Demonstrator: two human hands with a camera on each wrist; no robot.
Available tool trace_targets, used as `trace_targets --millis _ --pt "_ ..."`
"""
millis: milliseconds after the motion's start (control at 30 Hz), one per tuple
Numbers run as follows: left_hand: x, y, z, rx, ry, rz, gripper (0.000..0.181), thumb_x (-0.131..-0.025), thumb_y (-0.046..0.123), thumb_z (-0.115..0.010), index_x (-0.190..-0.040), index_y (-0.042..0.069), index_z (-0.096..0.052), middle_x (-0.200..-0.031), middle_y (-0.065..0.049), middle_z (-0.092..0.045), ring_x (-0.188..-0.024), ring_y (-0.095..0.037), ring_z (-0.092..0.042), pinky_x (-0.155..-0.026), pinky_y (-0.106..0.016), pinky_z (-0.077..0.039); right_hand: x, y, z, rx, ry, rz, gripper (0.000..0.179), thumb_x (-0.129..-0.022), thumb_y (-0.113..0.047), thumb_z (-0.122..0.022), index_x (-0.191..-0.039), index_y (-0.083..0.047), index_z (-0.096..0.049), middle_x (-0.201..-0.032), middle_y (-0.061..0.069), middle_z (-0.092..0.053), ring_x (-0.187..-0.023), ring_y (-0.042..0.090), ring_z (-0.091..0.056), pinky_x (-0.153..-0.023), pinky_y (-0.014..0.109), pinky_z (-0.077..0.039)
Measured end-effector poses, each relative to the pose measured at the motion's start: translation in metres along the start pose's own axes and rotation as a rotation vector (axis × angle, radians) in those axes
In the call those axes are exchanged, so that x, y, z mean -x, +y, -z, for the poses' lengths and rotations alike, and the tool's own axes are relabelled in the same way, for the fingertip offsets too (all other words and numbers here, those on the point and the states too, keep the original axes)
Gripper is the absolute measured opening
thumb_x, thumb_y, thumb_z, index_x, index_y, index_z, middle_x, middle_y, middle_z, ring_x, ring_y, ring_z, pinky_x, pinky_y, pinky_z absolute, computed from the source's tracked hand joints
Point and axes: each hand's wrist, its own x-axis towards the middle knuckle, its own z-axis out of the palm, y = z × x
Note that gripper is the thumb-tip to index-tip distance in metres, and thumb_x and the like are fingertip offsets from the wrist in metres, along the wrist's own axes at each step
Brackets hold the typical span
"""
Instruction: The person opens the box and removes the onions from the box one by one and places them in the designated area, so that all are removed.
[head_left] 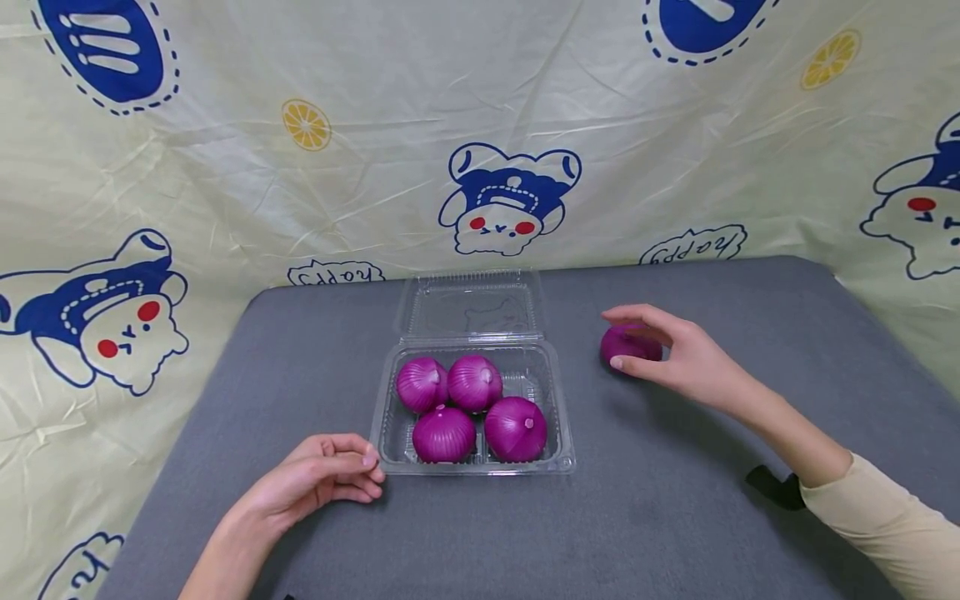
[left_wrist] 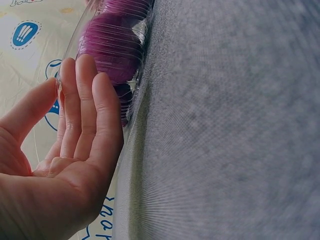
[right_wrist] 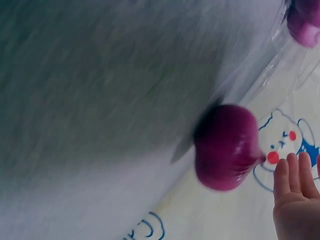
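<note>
A clear plastic clamshell container (head_left: 566, 454) lies with its lid folded back on the table, holding several purple onions (head_left: 444, 435). At its near left corner, my left hand (head_left: 322, 479) pinches the rim between thumb and fingers. The left wrist view shows the thumb and fingertips of this hand (left_wrist: 75, 140) right at the container's edge. To the right of the container sits a single purple onion (head_left: 628, 343), partly covered by my right hand (head_left: 686, 358). In the right wrist view, that hand (right_wrist: 297, 200) has straight fingers, apart from the onion (right_wrist: 227, 147).
The raised lid (head_left: 472, 308) reaches toward the far edge of the grey cloth-covered table (head_left: 480, 533). Behind it hangs a pale printed curtain (head_left: 375, 192). A black strap (head_left: 776, 487) hangs beneath the right forearm.
</note>
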Motion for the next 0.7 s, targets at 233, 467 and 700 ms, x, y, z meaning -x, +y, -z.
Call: trace_targets --millis 233,467,700 --pt "-0.001 0.001 0.000 0.002 0.008 0.005 0.016 -0.098 -0.003 -0.051 -0.100 0.002 -0.066 -0.094 -0.013 -0.071 -0.085 -0.021 -0.071 -0.084 -0.039 -0.057 -0.001 -0.009 -0.019 0.033 -0.020 0.150 0.055 -0.082 -0.012 -0.081 -0.132 -0.023 -0.059 -0.131 -0.006 -0.057 -0.114 0.017 -0.056 -0.089 0.022 -0.051" --pt "-0.001 0.000 0.000 0.001 0.011 0.001 0.015 -0.098 -0.002 -0.052 -0.099 0.003 -0.066 -0.093 -0.012 -0.071 -0.084 -0.021 -0.071 -0.083 -0.039 -0.058 -0.005 -0.021 -0.037 -0.037 -0.134 0.217 0.057 -0.082 -0.016 -0.082 -0.134 -0.019 -0.058 -0.134 -0.004 -0.056 -0.121 0.020 -0.055 -0.097 0.030 -0.049" --pt "0.000 0.000 0.000 0.000 0.005 -0.002 0.015 -0.097 -0.002 -0.052 -0.099 0.003 -0.066 -0.094 -0.012 -0.071 -0.085 -0.020 -0.071 -0.083 -0.038 -0.058 -0.007 -0.034 -0.052 -0.075 -0.230 0.255 0.056 -0.084 -0.020 -0.080 -0.135 -0.020 -0.057 -0.137 -0.004 -0.054 -0.123 0.019 -0.053 -0.096 0.039 -0.051"
